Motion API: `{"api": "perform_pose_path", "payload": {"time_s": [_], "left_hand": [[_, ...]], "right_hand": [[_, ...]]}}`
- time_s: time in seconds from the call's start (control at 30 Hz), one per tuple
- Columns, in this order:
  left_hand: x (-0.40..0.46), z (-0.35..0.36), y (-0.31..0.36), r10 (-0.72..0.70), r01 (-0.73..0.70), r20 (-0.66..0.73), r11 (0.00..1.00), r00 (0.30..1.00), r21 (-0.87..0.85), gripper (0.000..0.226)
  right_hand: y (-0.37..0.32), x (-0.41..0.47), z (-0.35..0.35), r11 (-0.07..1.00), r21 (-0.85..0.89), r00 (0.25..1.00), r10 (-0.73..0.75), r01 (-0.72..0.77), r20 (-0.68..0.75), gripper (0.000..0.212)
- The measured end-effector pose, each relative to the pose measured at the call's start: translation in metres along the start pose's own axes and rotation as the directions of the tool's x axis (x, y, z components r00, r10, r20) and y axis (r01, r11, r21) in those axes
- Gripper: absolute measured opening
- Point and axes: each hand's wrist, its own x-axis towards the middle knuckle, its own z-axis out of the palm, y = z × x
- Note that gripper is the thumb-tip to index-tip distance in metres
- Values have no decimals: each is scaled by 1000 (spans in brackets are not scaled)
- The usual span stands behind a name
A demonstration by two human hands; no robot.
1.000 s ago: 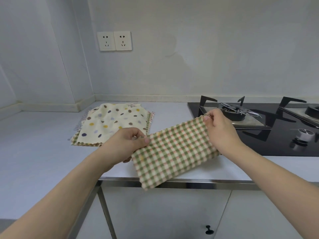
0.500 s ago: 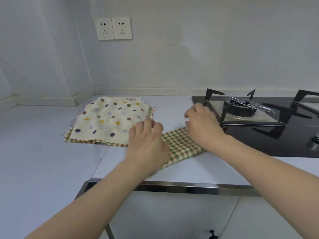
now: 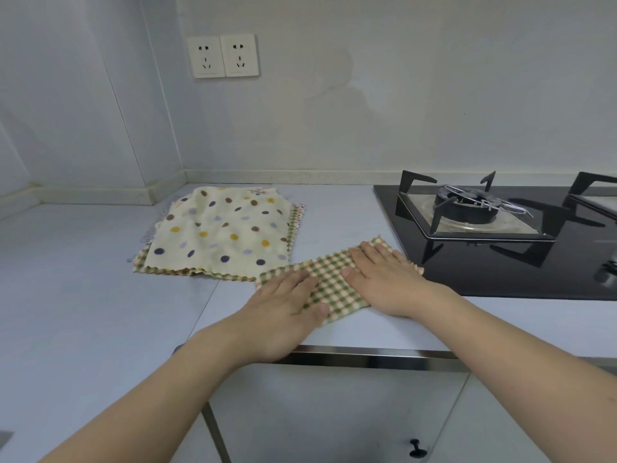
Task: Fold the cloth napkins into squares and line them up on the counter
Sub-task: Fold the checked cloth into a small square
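A green-and-cream checked napkin point(image 3: 334, 282) lies folded flat on the pale counter point(image 3: 83, 295), close to the front edge. My left hand point(image 3: 283, 312) presses its left part with flat fingers. My right hand point(image 3: 387, 279) lies flat on its right part, fingers straight and pointing left. Behind and to the left sits a pile of unfolded napkins, topped by a cream one with coloured dots point(image 3: 223, 235); checked and patterned edges stick out beneath it.
A black gas hob point(image 3: 500, 262) with a burner and pan supports point(image 3: 467, 208) starts right beside the checked napkin. Wall sockets point(image 3: 222, 56) are above the pile. A metal strip runs along the counter's front edge, with cabinet doors and a knob point(image 3: 415, 449) below.
A second ago both hands held the checked napkin up by its top corners. They laid it down on the counter and now press it flat with straight fingers.
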Motion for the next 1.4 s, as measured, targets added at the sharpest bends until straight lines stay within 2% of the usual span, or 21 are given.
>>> {"api": "perform_pose_path", "payload": {"time_s": [0.1, 0.2, 0.27, 0.3, 0.37, 0.4, 0.47, 0.53, 0.6, 0.63, 0.7, 0.77, 0.83, 0.9, 0.97, 1.0, 1.07, 1.13, 1.23, 1.3, 1.4], "left_hand": [[-8, -24, -14, 34, -37, -16, 984, 999, -173, 43], [-14, -35, -20, 20, -16, 17, 977, 1000, -211, 59], [-15, -34, -19, 36, -33, 14, 984, 999, -177, 68], [-16, -34, -17, 28, -27, 6, 981, 1000, -193, 69], [-21, -35, -11, -5, -4, -34, 963, 999, -268, 65], [-24, -36, -7, -22, 2, -61, 951, 998, -308, 60], [-33, -31, -6, -54, 12, -106, 930, 993, -367, 51], [-43, -21, -9, -61, 10, -149, 948, 987, -319, 50], [-53, -13, -16, -57, 34, -129, 983, 990, -178, 59], [-59, -12, -18, -53, 41, -109, 993, 993, -110, 64], [-68, -12, -17, -31, 30, -103, 999, 994, -12, 61], [-72, -14, -15, 6, 4, -149, 998, 989, 63, 43], [-76, -18, -13, 47, -35, -189, 997, 981, 68, 22], [-78, -25, -12, 39, -68, -243, 992, 969, -110, 10], [-80, -38, -5, -64, -30, -207, 906, 976, -421, 10], [-78, -42, -2, -91, -16, -172, 845, 981, -535, 9], [-69, -48, 6, -110, -10, -149, 772, 983, -635, 16], [-51, -48, 15, -153, -6, -171, 727, 973, -686, 23], [-13, -41, 32, -279, 58, -198, 701, 940, -710, 18], [15, -36, 41, -349, 130, -203, 731, 915, -670, 15], [46, -27, 45, -342, 204, -235, 861, 910, -465, 18]], "right_hand": [[1, 4, -4, 998, -50, 999, -39, 40, 25, 67], [-5, 6, -14, 989, -147, 1000, -29, 28, -6, 64], [-17, -4, -18, 962, -266, 977, -105, 54, -183, 60], [-25, -14, -18, 960, -263, 937, -173, 92, -302, 55], [-39, -39, -13, 964, -138, 838, -266, 228, -477, 43], [-44, -54, -11, 957, -4, 824, -252, 290, -508, 37], [-50, -85, -3, 907, 172, 851, -277, 386, -447, 28], [-51, -107, 9, 907, 59, 847, -364, 417, -387, 47], [-50, -117, 19, 916, -104, 863, -401, 388, -308, 67], [-50, -119, 22, 914, -161, 864, -405, 373, -298, 64], [-53, -122, 20, 906, -196, 838, -421, 374, -348, 37], [-58, -125, 8, 920, -187, 817, -392, 345, -423, 13], [-60, -132, -5, 938, -100, 836, -342, 332, -429, 15], [-57, -140, -16, 922, 127, 872, -293, 367, -393, 18], [-52, -144, -25, 872, 329, 891, -219, 362, -399, 16], [-48, -143, -27, 857, 387, 901, -180, 341, -395, 17], [-39, -136, -30, 845, 449, 915, -109, 290, -388, 23], [-29, -127, -34, 855, 459, 914, -41, 241, -403, 27], [-12, -106, -34, 878, 450, 923, 24, 164, -385, 35], [-3, -91, -34, 915, 386, 932, 36, 113, -360, 38], [9, -70, -30, 981, 193, 942, 32, 34, -334, 40]]}}
